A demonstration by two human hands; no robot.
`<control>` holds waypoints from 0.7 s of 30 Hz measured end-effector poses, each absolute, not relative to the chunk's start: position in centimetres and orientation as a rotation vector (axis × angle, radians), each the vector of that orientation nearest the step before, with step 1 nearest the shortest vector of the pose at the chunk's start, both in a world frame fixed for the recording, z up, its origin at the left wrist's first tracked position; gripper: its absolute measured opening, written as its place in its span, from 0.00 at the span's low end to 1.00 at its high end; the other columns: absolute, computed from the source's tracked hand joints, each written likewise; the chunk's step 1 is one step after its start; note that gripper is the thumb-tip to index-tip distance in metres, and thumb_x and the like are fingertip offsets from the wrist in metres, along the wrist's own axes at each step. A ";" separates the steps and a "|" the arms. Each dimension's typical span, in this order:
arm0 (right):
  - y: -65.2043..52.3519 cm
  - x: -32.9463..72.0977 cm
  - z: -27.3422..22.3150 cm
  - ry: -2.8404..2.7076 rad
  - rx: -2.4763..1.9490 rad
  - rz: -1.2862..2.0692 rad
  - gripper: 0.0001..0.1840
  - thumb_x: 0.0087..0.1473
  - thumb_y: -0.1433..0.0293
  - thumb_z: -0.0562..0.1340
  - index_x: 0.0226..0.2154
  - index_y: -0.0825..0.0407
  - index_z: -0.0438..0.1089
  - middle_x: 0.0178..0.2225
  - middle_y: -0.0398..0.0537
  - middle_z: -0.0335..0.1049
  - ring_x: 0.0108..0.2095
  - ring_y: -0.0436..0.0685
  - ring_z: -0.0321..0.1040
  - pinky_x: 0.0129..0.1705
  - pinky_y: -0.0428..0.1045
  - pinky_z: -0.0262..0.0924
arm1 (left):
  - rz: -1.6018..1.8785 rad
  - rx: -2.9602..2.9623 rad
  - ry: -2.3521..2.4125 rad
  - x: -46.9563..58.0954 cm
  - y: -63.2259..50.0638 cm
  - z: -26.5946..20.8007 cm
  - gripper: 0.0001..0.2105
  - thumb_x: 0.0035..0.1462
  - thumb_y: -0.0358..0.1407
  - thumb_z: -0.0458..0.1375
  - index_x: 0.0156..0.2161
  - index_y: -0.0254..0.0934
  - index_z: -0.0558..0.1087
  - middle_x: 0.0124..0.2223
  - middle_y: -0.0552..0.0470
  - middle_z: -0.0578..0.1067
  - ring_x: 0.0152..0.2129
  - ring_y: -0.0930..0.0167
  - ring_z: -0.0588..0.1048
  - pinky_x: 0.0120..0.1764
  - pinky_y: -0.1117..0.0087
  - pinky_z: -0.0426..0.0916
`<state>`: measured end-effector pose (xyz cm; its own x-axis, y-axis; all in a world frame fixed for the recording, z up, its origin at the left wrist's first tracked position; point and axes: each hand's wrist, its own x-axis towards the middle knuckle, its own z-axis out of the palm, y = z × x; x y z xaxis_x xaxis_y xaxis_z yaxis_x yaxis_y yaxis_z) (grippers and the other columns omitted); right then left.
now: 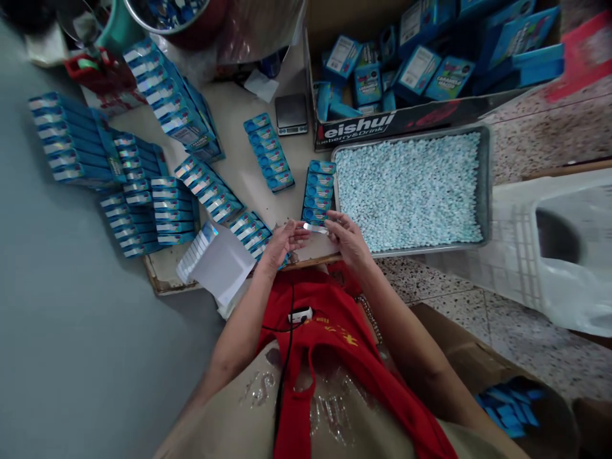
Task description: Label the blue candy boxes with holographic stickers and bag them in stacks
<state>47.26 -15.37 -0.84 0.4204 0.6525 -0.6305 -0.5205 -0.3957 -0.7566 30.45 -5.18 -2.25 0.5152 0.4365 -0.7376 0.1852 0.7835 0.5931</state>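
A small silvery sticker strip spans the gap between my hands, just in front of a short row of small blue boxes. My right hand pinches the strip's right end between thumb and finger. Close to its left end is my left hand, palm partly turned up and fingers loosely stretched; whether they touch the strip is unclear. A white sheet with silvery strips lies by my left forearm at the table edge. Beside my left hand, more blue boxes stand in a row with silvery strips on them.
Stacked blue boxes fill the table's left side. Another row stands near a small scale. On the right, a metal tray holds pale blue pellets, below a carton of blue packs. A metal bowl stands at the back.
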 end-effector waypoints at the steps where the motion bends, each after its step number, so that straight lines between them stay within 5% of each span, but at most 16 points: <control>1: -15.2 47.3 -0.8 -0.118 -1.501 1.268 0.32 0.44 0.50 0.72 0.48 0.48 0.71 0.25 0.34 0.60 0.23 0.48 0.53 0.29 0.47 0.50 | 0.155 0.672 1.037 30.7 -5.2 -2.1 0.36 0.42 0.65 0.71 0.44 0.34 0.77 0.43 0.38 0.83 0.39 0.62 0.83 0.40 0.64 0.77; 8: -15.1 46.6 -1.4 -0.105 -1.428 1.328 0.33 0.38 0.58 0.76 0.46 0.50 0.71 0.23 0.32 0.63 0.23 0.47 0.55 0.28 0.46 0.50 | 0.195 0.811 1.194 31.4 -4.8 -1.9 0.30 0.32 0.55 0.78 0.36 0.35 0.77 0.32 0.49 0.80 0.27 0.72 0.76 0.29 0.72 0.72; 15: -15.5 44.2 -4.4 -0.049 -1.687 1.047 0.33 0.37 0.56 0.75 0.44 0.50 0.67 0.26 0.37 0.72 0.28 0.53 0.68 0.36 0.49 0.62 | 0.277 1.009 1.231 30.6 -4.8 -5.1 0.21 0.44 0.52 0.73 0.32 0.36 0.79 0.27 0.54 0.76 0.23 0.74 0.73 0.29 0.72 0.68; 21: -14.4 43.8 -6.6 -0.267 -2.085 0.801 0.27 0.45 0.53 0.70 0.43 0.49 0.65 0.27 0.38 0.73 0.31 0.58 0.73 0.40 0.53 0.64 | 0.361 1.136 1.311 30.8 -4.8 -7.8 0.15 0.49 0.48 0.70 0.32 0.37 0.81 0.26 0.55 0.76 0.23 0.73 0.72 0.28 0.73 0.66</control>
<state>43.84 -14.39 -6.58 0.7706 0.4564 -0.4448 -0.0982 -0.6046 -0.7905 30.82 -4.80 -7.80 0.2932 0.7690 -0.5680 0.3696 0.4567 0.8092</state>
